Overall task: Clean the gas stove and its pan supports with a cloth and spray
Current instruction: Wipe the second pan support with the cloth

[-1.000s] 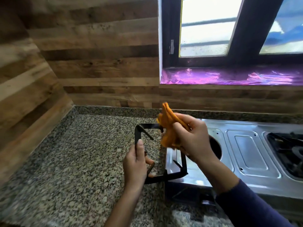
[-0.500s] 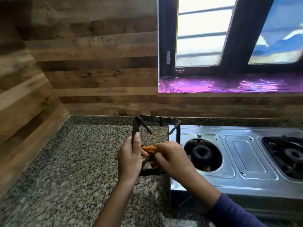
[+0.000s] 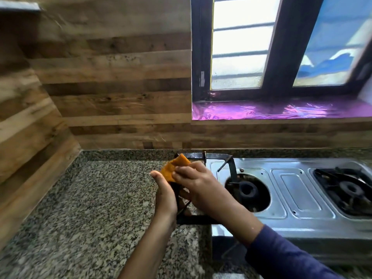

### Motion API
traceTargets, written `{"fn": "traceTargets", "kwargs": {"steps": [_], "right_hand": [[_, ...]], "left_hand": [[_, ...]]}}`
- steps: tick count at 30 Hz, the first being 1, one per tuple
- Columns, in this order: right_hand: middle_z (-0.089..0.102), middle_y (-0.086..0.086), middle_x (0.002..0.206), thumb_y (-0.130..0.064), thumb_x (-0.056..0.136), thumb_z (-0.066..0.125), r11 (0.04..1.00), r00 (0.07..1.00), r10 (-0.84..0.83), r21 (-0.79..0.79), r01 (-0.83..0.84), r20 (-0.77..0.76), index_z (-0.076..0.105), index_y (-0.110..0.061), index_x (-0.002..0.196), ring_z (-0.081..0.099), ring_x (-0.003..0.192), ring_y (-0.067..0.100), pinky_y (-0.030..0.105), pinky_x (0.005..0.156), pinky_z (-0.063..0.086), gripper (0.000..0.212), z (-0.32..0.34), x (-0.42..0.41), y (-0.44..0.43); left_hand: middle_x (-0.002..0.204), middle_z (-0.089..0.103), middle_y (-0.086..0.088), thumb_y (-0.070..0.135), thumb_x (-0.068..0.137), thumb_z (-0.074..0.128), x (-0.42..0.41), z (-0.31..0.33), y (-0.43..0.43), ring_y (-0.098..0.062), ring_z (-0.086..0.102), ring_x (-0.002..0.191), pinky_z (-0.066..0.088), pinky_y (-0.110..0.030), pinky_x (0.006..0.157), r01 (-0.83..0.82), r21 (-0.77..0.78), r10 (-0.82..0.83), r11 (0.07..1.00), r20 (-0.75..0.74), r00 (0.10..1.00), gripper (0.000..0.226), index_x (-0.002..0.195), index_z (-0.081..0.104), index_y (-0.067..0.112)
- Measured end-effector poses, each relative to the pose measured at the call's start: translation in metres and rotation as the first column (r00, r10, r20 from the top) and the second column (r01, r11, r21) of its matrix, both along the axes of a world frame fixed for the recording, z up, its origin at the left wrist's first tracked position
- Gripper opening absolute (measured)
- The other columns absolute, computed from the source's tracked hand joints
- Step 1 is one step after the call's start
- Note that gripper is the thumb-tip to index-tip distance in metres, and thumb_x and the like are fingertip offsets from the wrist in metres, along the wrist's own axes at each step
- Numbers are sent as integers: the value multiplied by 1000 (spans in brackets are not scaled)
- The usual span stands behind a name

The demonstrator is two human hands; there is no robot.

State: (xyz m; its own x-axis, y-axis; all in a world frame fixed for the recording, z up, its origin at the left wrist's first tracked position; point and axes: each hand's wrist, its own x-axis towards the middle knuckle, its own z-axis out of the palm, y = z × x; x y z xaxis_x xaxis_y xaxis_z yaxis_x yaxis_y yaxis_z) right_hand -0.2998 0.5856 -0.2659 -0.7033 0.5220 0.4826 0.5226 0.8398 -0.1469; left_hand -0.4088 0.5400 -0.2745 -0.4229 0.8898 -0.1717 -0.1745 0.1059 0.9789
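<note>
A black square pan support [image 3: 218, 157] is held upright at the left end of the steel gas stove [image 3: 302, 200]. My left hand [image 3: 165, 195] grips its left side. My right hand [image 3: 196, 183] pinches an orange cloth [image 3: 174, 167] against the support's upper left part. The stove's left burner [image 3: 247, 191] lies bare. A second pan support [image 3: 346, 189] sits over the right burner. No spray bottle is in view.
A speckled granite counter [image 3: 96, 208] stretches left of the stove to a wood-plank wall [image 3: 112, 91]. Behind the stove is a window with a purple foil-covered sill [image 3: 281, 110].
The cloth went down to the support's lower bar, then up to its upper left part with my right hand. My view tilted upward.
</note>
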Motion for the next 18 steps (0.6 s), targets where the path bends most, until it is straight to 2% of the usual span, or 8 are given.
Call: {"fn": "traceTargets", "kwargs": {"steps": [3,5,7,10,12,14,16,18], "right_hand": [[66,1,110,-26,85,50,1000,998,-15,-6,15,53,70,-13,109,56,99,29,45,77,53,34,4,9,-5],[65,-1,105,-14,80,56,999,993,-39,5,38,113,72,-16,103,55,97,28,44,74,52,28,5,20,-7],[64,-4,100,-8,74,67,996,984,-85,18,83,157,72,-19,101,54,93,26,42,69,52,30,6,30,-9],[63,-8,94,-7,68,69,986,971,-165,11,165,171,74,-24,94,53,90,22,39,64,51,32,11,39,-13],[62,-8,89,-6,68,59,982,965,-180,-16,187,192,76,-24,88,50,85,22,39,63,52,32,15,39,-16],[63,-7,89,-6,71,50,970,960,-203,-91,224,192,76,-23,89,47,84,21,38,69,52,36,20,42,-19],[65,-5,95,-12,80,50,935,951,-258,-203,290,171,75,-23,100,44,90,20,35,80,49,34,23,50,-23],[66,-4,94,-17,79,48,898,947,-321,-314,307,7,75,-22,104,47,91,18,31,83,45,37,26,59,-28]], "left_hand": [[80,73,-13,105,48,10,-3,-4,-5,-31,70,71,53,-38,54,-3,-36,0,999,-72,997,111,94,72,25],[56,62,-10,104,49,10,-4,-8,-6,-26,58,49,49,-37,52,21,-59,-30,998,-151,988,107,70,67,16],[43,46,-1,106,43,10,-2,-10,-4,-19,45,41,42,-38,53,59,-77,-76,995,-237,969,101,55,55,17],[44,37,4,106,45,16,2,-16,0,-17,36,44,38,-38,54,123,-72,-134,990,-181,974,114,79,58,6],[45,34,6,104,49,17,5,-17,0,-15,33,41,37,-29,49,147,-95,-156,985,-104,982,119,94,58,2],[47,34,5,98,60,19,9,-12,-1,-13,34,40,37,-25,43,162,-109,-171,981,-71,983,103,89,56,6],[50,37,4,91,68,28,8,-8,-1,-13,36,41,42,-31,46,170,-86,-175,982,-63,983,81,81,53,15],[53,43,4,81,78,37,1,-4,1,-13,40,41,44,-31,46,149,-72,-153,986,-51,987,63,85,53,21]]}}
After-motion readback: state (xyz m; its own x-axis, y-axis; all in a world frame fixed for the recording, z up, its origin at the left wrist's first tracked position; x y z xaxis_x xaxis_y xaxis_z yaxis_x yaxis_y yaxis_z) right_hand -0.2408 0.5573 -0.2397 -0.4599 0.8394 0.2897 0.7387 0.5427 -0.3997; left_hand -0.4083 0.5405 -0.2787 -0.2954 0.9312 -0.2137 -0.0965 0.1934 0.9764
